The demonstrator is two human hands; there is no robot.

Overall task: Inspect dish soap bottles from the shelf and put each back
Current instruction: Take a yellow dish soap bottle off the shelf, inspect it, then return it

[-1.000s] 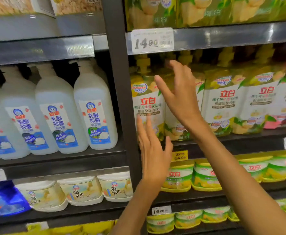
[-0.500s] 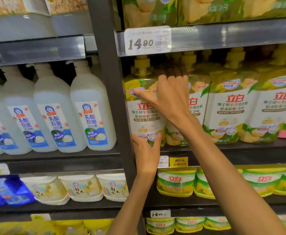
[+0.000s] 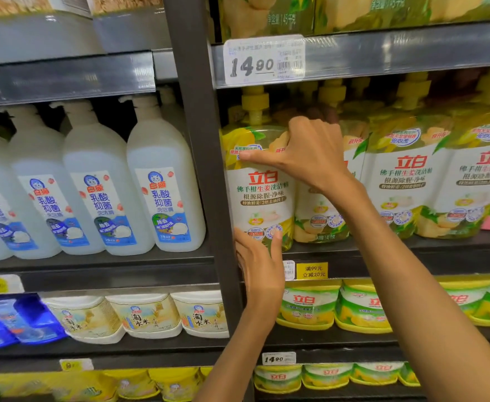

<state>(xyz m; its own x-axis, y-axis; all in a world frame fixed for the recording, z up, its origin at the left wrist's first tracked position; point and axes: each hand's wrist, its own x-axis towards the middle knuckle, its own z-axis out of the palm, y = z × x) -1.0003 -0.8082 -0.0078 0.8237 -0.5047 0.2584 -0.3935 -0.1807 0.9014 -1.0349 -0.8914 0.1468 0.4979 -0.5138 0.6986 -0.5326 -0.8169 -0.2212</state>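
Yellow-green dish soap bottle [image 3: 259, 181], centre frame, still stands on the shelf [image 3: 412, 250]; right hand [image 3: 310, 152] grips its shoulder, left hand [image 3: 262, 262] cups its base. Inspection barely begun.

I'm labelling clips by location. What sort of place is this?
Most likely a supermarket cleaning aisle: metal shelves carry a price tag, rows of identical soap bottles, and a yellow promo label.
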